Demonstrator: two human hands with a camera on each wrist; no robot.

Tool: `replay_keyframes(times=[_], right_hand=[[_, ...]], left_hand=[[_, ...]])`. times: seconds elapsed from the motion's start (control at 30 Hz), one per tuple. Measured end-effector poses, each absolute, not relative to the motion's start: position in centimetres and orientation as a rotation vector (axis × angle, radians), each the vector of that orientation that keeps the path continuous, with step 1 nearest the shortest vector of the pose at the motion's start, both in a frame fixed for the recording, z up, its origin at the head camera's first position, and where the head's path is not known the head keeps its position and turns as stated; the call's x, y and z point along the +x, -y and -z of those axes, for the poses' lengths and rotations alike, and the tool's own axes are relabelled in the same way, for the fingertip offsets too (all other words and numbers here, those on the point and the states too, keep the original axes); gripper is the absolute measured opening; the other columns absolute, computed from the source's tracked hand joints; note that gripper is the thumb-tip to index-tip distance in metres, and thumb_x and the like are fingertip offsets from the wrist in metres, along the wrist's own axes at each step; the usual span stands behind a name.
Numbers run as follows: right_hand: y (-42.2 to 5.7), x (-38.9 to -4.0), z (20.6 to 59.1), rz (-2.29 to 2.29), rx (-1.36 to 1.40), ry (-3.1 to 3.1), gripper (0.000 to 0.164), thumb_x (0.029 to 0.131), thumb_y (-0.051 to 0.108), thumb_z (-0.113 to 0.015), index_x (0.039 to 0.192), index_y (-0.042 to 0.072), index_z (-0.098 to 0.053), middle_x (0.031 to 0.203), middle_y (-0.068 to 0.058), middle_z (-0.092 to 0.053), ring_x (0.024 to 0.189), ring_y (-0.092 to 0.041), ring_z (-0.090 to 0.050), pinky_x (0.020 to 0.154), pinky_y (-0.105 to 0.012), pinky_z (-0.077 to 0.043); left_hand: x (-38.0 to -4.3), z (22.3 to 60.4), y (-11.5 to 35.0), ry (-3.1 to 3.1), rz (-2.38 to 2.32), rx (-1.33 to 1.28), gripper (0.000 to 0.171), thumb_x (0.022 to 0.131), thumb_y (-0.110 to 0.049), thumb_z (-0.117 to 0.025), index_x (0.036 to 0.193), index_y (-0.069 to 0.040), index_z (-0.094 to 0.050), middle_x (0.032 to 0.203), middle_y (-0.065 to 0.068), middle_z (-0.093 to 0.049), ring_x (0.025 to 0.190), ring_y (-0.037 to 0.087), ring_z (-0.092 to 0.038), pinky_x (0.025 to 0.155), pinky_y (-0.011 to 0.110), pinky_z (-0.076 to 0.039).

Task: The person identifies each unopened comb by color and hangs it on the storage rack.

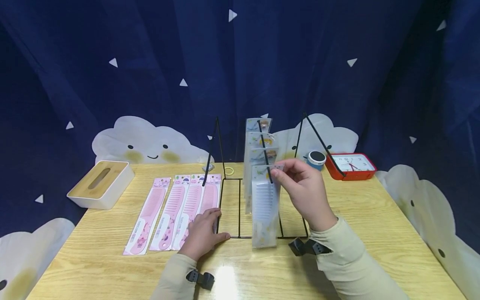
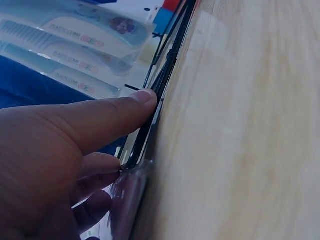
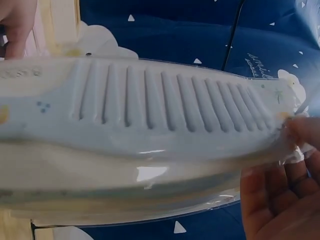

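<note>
A black wire display rack (image 1: 239, 208) stands on the table. Several clear-packaged combs (image 1: 252, 141) hang in a row on its central prong. My right hand (image 1: 305, 195) pinches the top edge of the frontmost pale blue packaged comb (image 1: 264, 208), where the prong's end shows at its hanging hole. Across the right wrist view, this comb (image 3: 170, 100) stretches with its teeth showing through the plastic. My left hand (image 1: 204, 233) holds the rack's front left base corner. In the left wrist view its thumb (image 2: 120, 112) presses the black wire, with curled fingertips beside it.
Several pink packaged combs (image 1: 148, 218) lie side by side left of the rack. A tissue box (image 1: 119, 189) with a wooden lid sits farther left. At the back right are a blue-and-white cylinder (image 1: 316, 161) and a red clock (image 1: 355, 176). A yellow ring (image 1: 229, 171) lies behind.
</note>
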State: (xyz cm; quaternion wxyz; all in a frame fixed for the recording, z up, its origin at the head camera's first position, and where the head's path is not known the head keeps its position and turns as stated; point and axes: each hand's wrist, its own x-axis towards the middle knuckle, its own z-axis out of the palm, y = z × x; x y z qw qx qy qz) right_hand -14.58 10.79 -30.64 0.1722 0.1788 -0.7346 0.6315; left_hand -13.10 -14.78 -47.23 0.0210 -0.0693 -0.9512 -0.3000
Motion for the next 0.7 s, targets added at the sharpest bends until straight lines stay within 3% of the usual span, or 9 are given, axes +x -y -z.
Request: replay_keyframes(times=[0.3,0.57,0.7], right_hand=[[-11.4,-14.8,31.6,-1.828,0.59,2.075,0.011,0.091,-0.006,-0.068,0.101,-0.01,-0.067,0.097,-0.003,-0.07,0.088,-0.01,-0.067,0.079,-0.022,-0.055],[-12.8,-14.8,33.4,-1.751,0.512,2.182,0.014,0.091,0.003,-0.072,0.104,-0.003,-0.069,0.097,-0.004,-0.069,0.09,-0.013,-0.066,0.08,-0.022,-0.054],[-13.7,-14.6,34.9,-1.733,0.498,2.224,0.021,0.09,0.005,-0.074,0.11,0.0,-0.069,0.108,-0.008,-0.069,0.098,-0.014,-0.063,0.085,-0.024,-0.05]], left_hand=[[-13.1,47.1,14.7,2.947,0.936,-0.216,0.074,0.073,-0.034,-0.089,0.134,-0.003,-0.061,0.142,0.01,-0.056,0.118,0.036,-0.052,0.089,0.057,-0.038],[-13.0,47.1,14.8,2.948,0.918,-0.219,0.075,0.072,-0.035,-0.089,0.135,-0.003,-0.061,0.142,0.01,-0.055,0.119,0.037,-0.053,0.091,0.058,-0.038],[-13.0,47.2,14.7,2.945,0.92,-0.227,0.076,0.072,-0.035,-0.09,0.135,-0.003,-0.061,0.142,0.01,-0.055,0.117,0.036,-0.053,0.09,0.058,-0.038]])
